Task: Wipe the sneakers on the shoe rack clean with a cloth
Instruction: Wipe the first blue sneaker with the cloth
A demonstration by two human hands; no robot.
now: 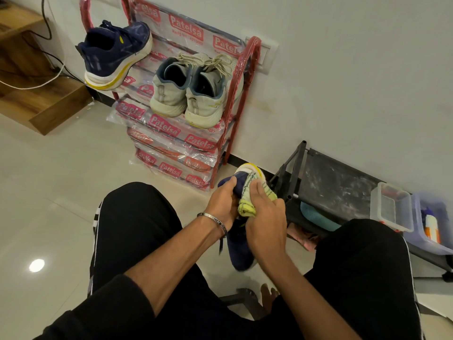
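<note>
Navy-blue sneaker (239,249) with yellow-white sole, held between the knees.
Left hand (220,204) grips its upper; right hand (266,217) clutches a yellow-green knitted cloth (252,192) against it.

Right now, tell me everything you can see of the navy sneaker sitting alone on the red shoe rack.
The navy mesh sneaker with a thick white sole sits alone at the left of the red metal shoe rack, on its plastic-wrapped top shelf. Its heel faces the camera and overhangs the shelf's front edge, toe toward the wall. A yellow band runs through the sole, and there is a small yellow mark near the collar. Dark laces show at the tongue. Neither hand touches it, and it stands apart from the grey pair.
</note>
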